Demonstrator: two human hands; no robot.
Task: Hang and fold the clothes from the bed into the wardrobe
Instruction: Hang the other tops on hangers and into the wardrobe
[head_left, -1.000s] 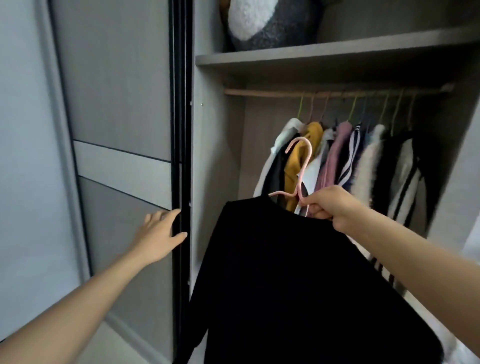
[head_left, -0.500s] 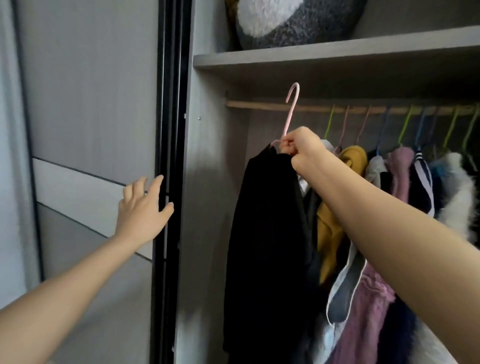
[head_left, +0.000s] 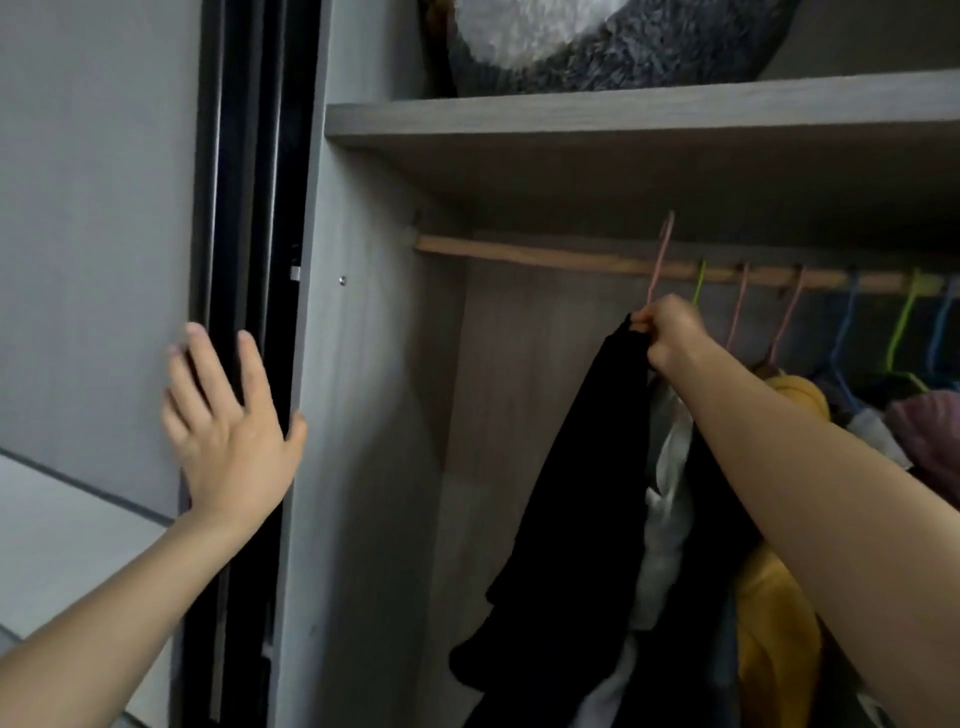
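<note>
Your right hand (head_left: 670, 332) grasps the pink hanger (head_left: 661, 254) at its neck; the black garment (head_left: 587, 467) hangs from it, left of the hung clothes, hook up across the wooden rail (head_left: 519, 254). Your left hand (head_left: 228, 431) is released, fingers spread at the sliding door (head_left: 93, 208) edge

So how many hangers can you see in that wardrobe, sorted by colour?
Pink hangers: 3, counting the pink hanger held by the right hand
Green hangers: 2
Blue hangers: 2
Total: 7 in view; the picture's right edge may hide more.
</note>
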